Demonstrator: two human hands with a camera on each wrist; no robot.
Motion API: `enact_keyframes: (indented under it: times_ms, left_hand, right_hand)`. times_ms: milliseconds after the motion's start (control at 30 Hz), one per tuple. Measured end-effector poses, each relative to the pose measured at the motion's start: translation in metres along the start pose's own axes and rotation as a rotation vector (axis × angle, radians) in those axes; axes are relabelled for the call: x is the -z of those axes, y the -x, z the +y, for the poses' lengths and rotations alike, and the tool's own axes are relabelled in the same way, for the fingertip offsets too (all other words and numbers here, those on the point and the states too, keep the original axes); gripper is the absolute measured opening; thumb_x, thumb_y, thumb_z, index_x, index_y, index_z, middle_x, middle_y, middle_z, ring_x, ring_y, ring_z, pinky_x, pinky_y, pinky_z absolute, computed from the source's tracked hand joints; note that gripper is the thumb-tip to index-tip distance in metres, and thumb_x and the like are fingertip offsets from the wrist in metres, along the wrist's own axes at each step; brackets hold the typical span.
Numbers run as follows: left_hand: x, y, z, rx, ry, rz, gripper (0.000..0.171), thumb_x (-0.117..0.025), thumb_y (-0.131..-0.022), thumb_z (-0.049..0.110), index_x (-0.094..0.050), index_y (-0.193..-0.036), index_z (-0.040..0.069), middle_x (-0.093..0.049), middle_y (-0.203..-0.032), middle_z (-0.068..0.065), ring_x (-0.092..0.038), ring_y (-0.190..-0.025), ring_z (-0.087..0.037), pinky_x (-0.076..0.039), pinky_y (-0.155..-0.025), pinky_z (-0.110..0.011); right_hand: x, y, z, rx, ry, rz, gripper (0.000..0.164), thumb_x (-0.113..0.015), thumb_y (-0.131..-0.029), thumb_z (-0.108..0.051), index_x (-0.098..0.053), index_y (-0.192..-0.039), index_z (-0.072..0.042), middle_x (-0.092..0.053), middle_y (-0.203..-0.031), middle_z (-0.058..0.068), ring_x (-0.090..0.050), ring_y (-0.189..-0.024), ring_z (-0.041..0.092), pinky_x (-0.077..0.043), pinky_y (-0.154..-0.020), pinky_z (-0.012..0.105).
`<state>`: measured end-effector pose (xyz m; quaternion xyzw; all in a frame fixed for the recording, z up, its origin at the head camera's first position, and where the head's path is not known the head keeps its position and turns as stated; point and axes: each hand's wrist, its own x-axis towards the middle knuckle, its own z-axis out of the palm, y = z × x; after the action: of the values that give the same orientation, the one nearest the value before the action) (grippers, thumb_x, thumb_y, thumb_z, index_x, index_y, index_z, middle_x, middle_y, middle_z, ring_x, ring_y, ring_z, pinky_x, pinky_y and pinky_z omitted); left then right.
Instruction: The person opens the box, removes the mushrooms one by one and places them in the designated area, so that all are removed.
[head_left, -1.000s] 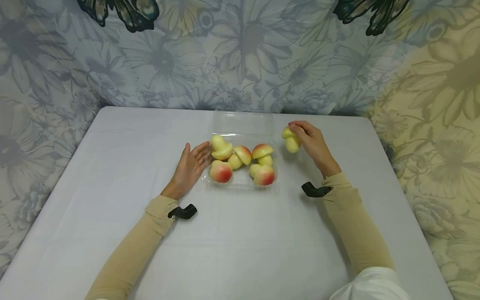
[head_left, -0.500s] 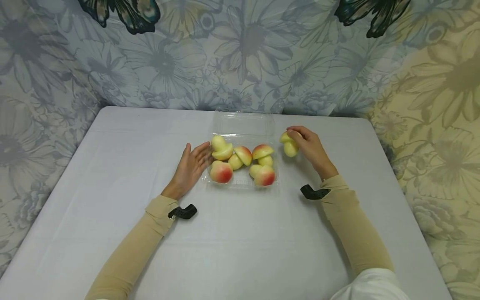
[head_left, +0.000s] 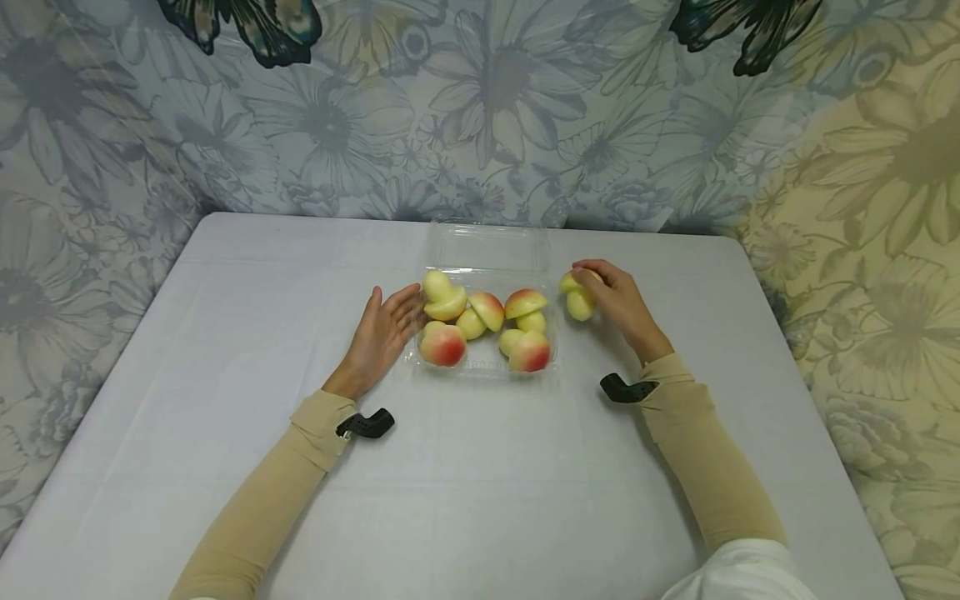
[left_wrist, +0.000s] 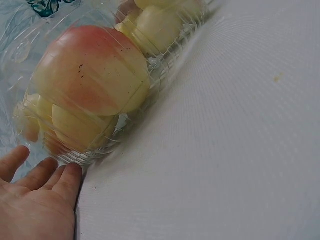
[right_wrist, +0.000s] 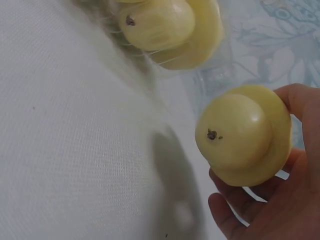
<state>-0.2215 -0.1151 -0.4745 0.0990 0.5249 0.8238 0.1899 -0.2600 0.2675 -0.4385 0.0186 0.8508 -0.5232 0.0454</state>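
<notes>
My right hand (head_left: 621, 307) grips an artificial mushroom (head_left: 580, 306) by its cap, just right of a clear plastic clamshell box (head_left: 483, 360). In the right wrist view, the pale yellow stem of this mushroom (right_wrist: 235, 132) faces the camera, and its shadow falls on the cloth. My left hand (head_left: 381, 340) stands at the box's left side with straight fingers, fingertips right at the wall. Several similar mushrooms lie in the box at different angles, among them a red-capped one (head_left: 442, 344) at front left and another mushroom (head_left: 528, 350) at front right.
The box's hinged lid (head_left: 487, 247) stands open toward the back edge of the white-covered table (head_left: 480, 500). Behind the table rises a flower-patterned wall covering (head_left: 502, 100). A black wrist device (head_left: 367, 423) sticks out from the left sleeve, and another wrist device (head_left: 626, 388) from the right.
My right hand has come slightly down and left with the mushroom, nearer the person and closer to the box. My left hand and the box have stayed in place.
</notes>
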Motion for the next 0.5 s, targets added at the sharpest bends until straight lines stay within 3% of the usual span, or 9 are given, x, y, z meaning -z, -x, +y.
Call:
enact_keyframes:
  times_ms: [500]
  left_hand:
    - [0.0004, -0.0007, -0.001, -0.001, 0.003, 0.003, 0.083, -0.011, -0.106, 0.062, -0.012, -0.162, 0.0, -0.01, -0.171, -0.017, -0.011, -0.159, -0.028, -0.014, -0.132, -0.042]
  right_hand:
    - [-0.0018, -0.0023, 0.0092, 0.005, 0.045, -0.019, 0.054, -0.058, -0.1, -0.051, -0.061, -0.137, -0.011, -0.058, -0.144, 0.01, -0.048, -0.137, 0.024, -0.036, -0.119, 0.044]
